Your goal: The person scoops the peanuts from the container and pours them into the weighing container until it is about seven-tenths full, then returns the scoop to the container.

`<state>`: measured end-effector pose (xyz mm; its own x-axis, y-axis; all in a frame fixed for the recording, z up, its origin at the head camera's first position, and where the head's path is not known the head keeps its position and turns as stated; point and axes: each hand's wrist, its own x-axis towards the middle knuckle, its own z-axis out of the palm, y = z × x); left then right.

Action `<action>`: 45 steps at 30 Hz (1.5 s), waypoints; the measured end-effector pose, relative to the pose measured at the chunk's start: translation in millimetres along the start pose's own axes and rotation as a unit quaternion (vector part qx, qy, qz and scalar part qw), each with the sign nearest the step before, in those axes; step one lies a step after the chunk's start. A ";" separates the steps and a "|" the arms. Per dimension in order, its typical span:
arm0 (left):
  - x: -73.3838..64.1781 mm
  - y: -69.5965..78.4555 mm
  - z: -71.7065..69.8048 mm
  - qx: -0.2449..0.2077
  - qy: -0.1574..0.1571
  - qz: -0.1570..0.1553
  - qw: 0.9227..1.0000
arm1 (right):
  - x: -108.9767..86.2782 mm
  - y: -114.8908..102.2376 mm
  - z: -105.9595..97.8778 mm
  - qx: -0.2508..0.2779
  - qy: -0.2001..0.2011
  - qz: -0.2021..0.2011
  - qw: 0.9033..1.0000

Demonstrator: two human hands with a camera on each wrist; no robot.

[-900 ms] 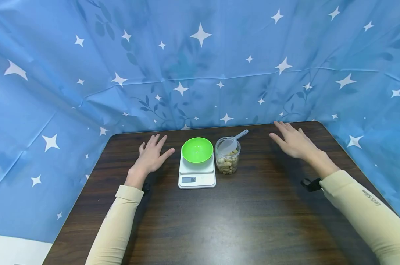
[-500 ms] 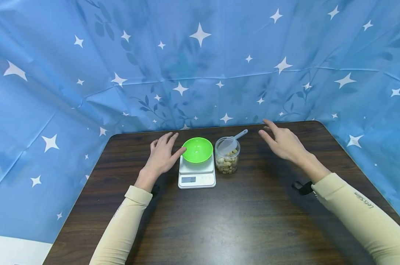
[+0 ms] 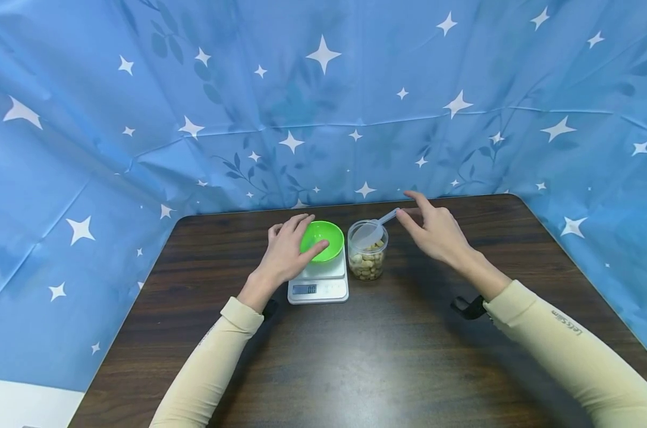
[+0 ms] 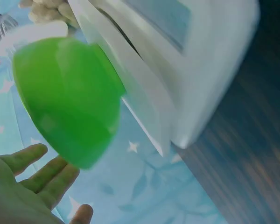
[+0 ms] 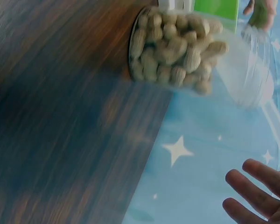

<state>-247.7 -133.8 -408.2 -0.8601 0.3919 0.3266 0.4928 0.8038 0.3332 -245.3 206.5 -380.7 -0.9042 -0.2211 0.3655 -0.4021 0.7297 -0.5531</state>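
Note:
A bright green bowl [image 3: 329,235] stands on a white kitchen scale [image 3: 327,291] whose display reads zero. My left hand [image 3: 286,252] is at the bowl's left side, thumb overlapping it in the head view. The left wrist view shows that hand's fingers [image 4: 60,182] spread and relaxed, close to the bowl's rim. To the right of the scale, a clear jar [image 3: 352,257] holds unshelled peanuts [image 5: 177,51] and a translucent scoop [image 3: 389,216] whose handle sticks out up and right. My right hand [image 3: 437,233] has its thumb and fingers apart, right at the handle's end, not gripping it.
The dark wooden table [image 3: 398,351] carries the scale and jar near its far edge. Behind it hangs a blue curtain [image 3: 323,107] with white stars. A black strap [image 3: 468,307] hangs beneath the right wrist.
Both hands have moved inward: the left rightward to the bowl, the right leftward to the scoop's handle. Bowl, scale, jar and scoop have stayed in place.

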 end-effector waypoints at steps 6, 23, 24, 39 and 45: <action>4.9 16.2 10.6 -0.018 0.006 0.017 1.000 | 1.0 -11.7 13.5 0.018 0.042 0.014 0.999; 18.6 53.9 28.9 0.019 -0.002 -0.012 1.000 | 6.9 -22.3 36.2 0.066 0.086 0.037 0.993; 19.5 55.8 29.2 0.019 -0.005 -0.012 1.000 | 7.2 -22.4 37.4 0.067 0.088 0.035 0.993; 30.5 69.5 37.2 -0.018 -0.036 -0.002 0.999 | 10.1 -24.8 48.7 0.115 0.148 0.002 0.982; 33.6 71.1 39.4 -0.027 -0.026 0.001 0.999 | 12.6 -28.0 49.4 0.114 0.162 -0.010 0.980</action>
<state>-246.7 -45.8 -408.4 -0.8637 0.4181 0.2814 0.5005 0.7779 0.3801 -252.5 151.3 -397.6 -0.8175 0.0090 0.5759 -0.4748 0.5555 -0.6827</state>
